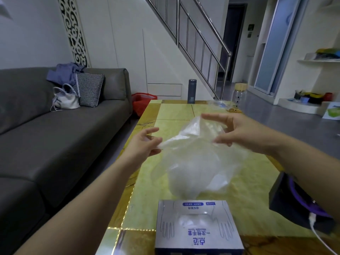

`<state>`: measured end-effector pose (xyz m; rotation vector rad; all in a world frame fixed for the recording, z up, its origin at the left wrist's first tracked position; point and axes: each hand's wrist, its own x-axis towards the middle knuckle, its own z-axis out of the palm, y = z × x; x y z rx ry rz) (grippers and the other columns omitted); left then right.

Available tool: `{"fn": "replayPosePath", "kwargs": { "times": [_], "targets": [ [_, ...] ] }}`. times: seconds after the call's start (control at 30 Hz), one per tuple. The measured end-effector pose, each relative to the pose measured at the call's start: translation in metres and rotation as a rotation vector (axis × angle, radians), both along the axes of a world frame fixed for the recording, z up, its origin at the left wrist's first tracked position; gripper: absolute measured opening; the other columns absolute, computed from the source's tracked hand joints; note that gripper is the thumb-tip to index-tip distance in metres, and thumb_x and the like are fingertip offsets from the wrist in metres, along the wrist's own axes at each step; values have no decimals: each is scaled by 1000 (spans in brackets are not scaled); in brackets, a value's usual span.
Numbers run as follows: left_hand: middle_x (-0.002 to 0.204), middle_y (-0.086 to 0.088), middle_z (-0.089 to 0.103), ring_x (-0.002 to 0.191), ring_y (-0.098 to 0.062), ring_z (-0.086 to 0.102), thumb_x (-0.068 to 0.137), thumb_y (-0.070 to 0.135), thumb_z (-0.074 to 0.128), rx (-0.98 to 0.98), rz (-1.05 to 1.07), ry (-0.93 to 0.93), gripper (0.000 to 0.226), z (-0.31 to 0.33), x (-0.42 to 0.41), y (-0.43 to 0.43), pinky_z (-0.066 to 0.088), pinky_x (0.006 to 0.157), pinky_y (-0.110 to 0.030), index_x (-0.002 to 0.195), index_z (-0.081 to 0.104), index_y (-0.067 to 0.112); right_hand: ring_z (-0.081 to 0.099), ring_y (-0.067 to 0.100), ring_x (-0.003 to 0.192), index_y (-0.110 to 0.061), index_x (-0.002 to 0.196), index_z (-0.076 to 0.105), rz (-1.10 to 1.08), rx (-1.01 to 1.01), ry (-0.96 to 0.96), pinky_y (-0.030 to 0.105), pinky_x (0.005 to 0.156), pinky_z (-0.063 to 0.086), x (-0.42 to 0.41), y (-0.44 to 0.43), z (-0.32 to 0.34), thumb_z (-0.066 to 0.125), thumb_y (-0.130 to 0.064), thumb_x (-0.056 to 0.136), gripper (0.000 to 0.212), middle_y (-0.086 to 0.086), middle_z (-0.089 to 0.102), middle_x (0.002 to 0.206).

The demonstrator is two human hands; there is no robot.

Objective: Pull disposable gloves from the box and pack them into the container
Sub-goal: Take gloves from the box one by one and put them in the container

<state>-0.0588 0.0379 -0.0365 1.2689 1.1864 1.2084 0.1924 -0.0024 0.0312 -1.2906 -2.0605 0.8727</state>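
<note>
While we hold the clear plastic glove (195,155) up over the table (176,111), it hangs stretched between our two hands, well above the box (196,227) at six o'clock. Our left hand (145,144), at nine o'clock of the film, has thumb and fingertips closed in a pinch on one edge; the other fingers are loosely curled. Our right hand (237,133), at two o'clock of the film, has its fingers spread and half curled, the lower ones seeming to press on the plastic near its top, though we cannot tell how firm that hold is through the blur.

We judge the film is held wide so that it can be smoothed or folded before packing. The box sits close to us with its slot facing up, more film showing in the opening, which keeps the next glove within easy reach.

A glass jar with a wooden lid (239,94) stands at the far edge, about one o'clock; it may be the container, but we cannot be sure. A dark flask (191,91) stands at twelve o'clock, and a dark device with a white cable (294,205) lies at four o'clock.
</note>
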Motion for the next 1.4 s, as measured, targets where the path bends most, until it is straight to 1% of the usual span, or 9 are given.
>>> {"fn": "replayPosePath", "kwargs": {
  "times": [0.13,0.23,0.37,0.5,0.87,0.93,1.03,1.2,1.4],
  "targets": [
    [106,0,63,87,-11,61,93,17,58,203,345,287,33,12,2,28,54,83,-28,125,58,16,42,-1,52,-26,139,43,-21,34,142,12,60,46,4,18,12,61,7,85,67,-38,57,79],
    [110,0,58,95,-11,57,91,14,52,596,552,318,27,27,15,28,47,90,-30,116,62,16,55,5,63,-23,145,36,-93,82,213,13,67,50,6,39,7,62,7,83,73,-22,50,130],
    [126,2,57,116,-19,52,90,32,43,1047,307,930,36,18,52,17,32,104,-38,121,61,27,47,-2,71,-20,149,29,-196,29,221,13,57,45,19,72,-30,60,12,81,81,-8,26,155],
    [159,10,13,147,-17,7,100,49,26,466,-243,1477,48,-17,73,37,0,118,-50,147,23,41,56,7,64,-24,150,25,-297,-112,-43,19,61,47,30,89,-69,63,3,82,83,2,28,154],
    [158,6,19,144,-18,20,98,51,35,-20,-731,1681,58,-43,95,87,17,115,-36,150,21,30,31,31,132,-28,135,46,-355,232,-1198,45,105,27,4,100,-87,68,-23,83,56,13,11,156],
    [158,5,18,145,-19,19,99,51,33,-30,-765,1728,59,-48,101,89,16,115,-35,151,18,28,40,28,123,-24,126,56,-319,370,-1165,40,95,36,0,104,-88,67,-23,85,43,9,36,143],
    [159,0,15,145,-21,17,100,47,31,-67,-819,1779,59,-56,106,97,14,114,-34,152,14,24,55,26,114,-13,130,55,-133,-30,-1012,38,93,48,-4,116,-105,72,-34,82,55,5,54,130],
    [155,-1,28,138,-25,33,98,42,40,-310,-801,1806,55,-86,104,124,26,113,-38,149,30,23,42,29,131,-15,149,28,38,-347,-1166,40,100,44,6,136,-138,80,-46,69,99,4,34,150],
    [148,-6,39,129,-27,43,97,42,39,-315,-815,1747,50,-97,104,128,32,109,-40,141,42,18,43,28,130,-17,144,38,115,-348,-1240,46,103,41,3,142,-153,83,-42,68,91,4,38,147]
  ]
}}
